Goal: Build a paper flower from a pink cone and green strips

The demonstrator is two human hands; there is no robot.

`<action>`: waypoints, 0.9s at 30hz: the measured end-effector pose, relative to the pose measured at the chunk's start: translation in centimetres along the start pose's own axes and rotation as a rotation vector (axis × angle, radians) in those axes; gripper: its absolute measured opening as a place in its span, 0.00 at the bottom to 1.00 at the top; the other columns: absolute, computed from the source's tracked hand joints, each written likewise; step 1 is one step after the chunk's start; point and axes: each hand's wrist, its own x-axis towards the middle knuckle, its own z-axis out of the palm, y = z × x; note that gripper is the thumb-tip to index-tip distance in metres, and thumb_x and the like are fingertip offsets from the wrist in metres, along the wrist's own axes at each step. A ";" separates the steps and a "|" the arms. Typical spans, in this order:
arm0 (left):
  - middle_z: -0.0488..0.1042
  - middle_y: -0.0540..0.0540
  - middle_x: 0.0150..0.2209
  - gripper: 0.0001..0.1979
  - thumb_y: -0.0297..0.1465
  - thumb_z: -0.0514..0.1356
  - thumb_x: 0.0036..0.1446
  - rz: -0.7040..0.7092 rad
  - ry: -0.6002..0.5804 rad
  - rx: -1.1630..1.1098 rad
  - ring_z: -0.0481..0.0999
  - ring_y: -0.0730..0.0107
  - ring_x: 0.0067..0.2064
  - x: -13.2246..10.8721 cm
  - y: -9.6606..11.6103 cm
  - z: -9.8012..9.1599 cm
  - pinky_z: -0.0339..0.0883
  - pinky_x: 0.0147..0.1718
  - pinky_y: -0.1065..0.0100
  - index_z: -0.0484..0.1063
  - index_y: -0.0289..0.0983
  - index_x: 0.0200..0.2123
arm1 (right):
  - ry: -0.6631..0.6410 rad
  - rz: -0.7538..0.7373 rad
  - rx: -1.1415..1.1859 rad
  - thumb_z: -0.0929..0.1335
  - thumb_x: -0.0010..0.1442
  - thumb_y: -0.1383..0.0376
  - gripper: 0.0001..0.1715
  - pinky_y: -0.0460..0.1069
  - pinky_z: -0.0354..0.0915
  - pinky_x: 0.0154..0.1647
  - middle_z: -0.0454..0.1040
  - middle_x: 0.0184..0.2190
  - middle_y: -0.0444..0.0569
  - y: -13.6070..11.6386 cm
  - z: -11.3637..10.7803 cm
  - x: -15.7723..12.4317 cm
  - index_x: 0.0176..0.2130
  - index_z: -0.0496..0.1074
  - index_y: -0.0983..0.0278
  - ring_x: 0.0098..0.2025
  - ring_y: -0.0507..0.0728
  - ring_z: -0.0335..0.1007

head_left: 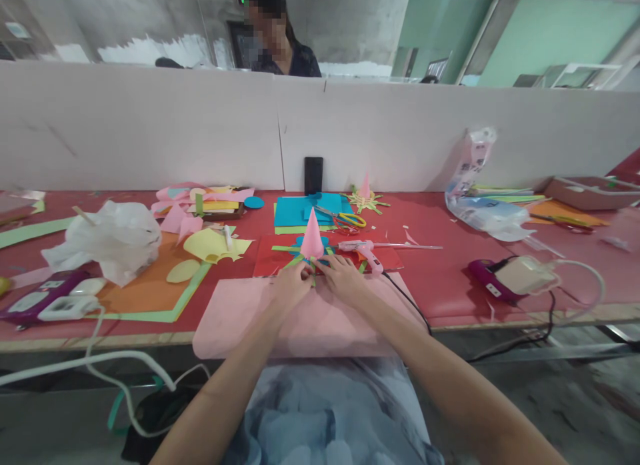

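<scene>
A pink paper cone [312, 238] stands upright on a blue paper base with green paper strips [286, 249] spreading out around it. My left hand [291, 281] is at the front left of the base, its fingers curled at a green strip near the cone's foot. On the other side my right hand [344, 278] lies with its fingers stretched out over the front right of the base. The fingertips partly hide the front strips. Just right of the cone a pink glue gun [364, 250] rests on a red sheet [265, 257].
Scissors [345, 218] lie on blue sheets [290, 215] behind the cone. A similar cone piece [366, 193] stands farther back. A phone [313, 175] leans on the white partition [200, 131]. Paper scraps and a crumpled plastic bag [113, 241] are left; a power strip [493, 281] is right.
</scene>
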 end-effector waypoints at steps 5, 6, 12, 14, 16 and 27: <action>0.76 0.51 0.32 0.08 0.25 0.56 0.50 -0.019 -0.021 0.009 0.73 0.71 0.34 0.0 0.1 0.0 0.61 0.34 0.71 0.71 0.41 0.33 | 0.018 -0.002 0.002 0.62 0.60 0.67 0.22 0.54 0.57 0.51 0.66 0.52 0.53 -0.1 0.1 0.0 0.55 0.65 0.59 0.52 0.58 0.60; 0.76 0.50 0.32 0.08 0.25 0.56 0.50 -0.027 -0.026 0.013 0.73 0.71 0.34 0.0 0.1 0.1 0.61 0.34 0.71 0.71 0.41 0.33 | 0.019 -0.005 -0.001 0.62 0.60 0.67 0.22 0.54 0.57 0.51 0.66 0.52 0.52 -0.1 0.1 0.0 0.54 0.65 0.59 0.52 0.58 0.60; 0.76 0.50 0.31 0.08 0.25 0.57 0.50 -0.013 -0.030 0.030 0.74 0.70 0.34 0.1 0.0 0.1 0.61 0.34 0.71 0.71 0.42 0.33 | 0.017 -0.001 -0.013 0.61 0.61 0.67 0.21 0.54 0.57 0.51 0.66 0.52 0.52 -0.2 0.1 0.0 0.54 0.66 0.59 0.52 0.59 0.59; 0.76 0.50 0.31 0.08 0.26 0.57 0.50 -0.007 -0.029 0.032 0.74 0.70 0.35 0.1 0.0 0.2 0.61 0.34 0.71 0.71 0.42 0.33 | 0.017 -0.003 -0.012 0.61 0.61 0.67 0.21 0.54 0.56 0.51 0.66 0.52 0.52 -0.2 -0.1 0.0 0.54 0.66 0.59 0.52 0.59 0.59; 0.76 0.50 0.31 0.07 0.26 0.57 0.50 -0.003 -0.030 0.032 0.74 0.70 0.35 0.0 -0.1 0.2 0.61 0.34 0.71 0.71 0.42 0.33 | 0.016 -0.006 -0.011 0.61 0.61 0.67 0.21 0.54 0.56 0.52 0.66 0.52 0.52 -0.3 -0.1 0.0 0.53 0.67 0.59 0.52 0.59 0.59; 0.75 0.51 0.29 0.07 0.26 0.56 0.49 0.020 -0.027 0.022 0.73 0.70 0.33 0.0 -0.1 0.1 0.59 0.31 0.71 0.70 0.41 0.32 | -0.004 0.008 -0.046 0.61 0.62 0.66 0.20 0.54 0.56 0.49 0.66 0.52 0.53 -0.6 -0.1 0.1 0.52 0.67 0.59 0.52 0.60 0.58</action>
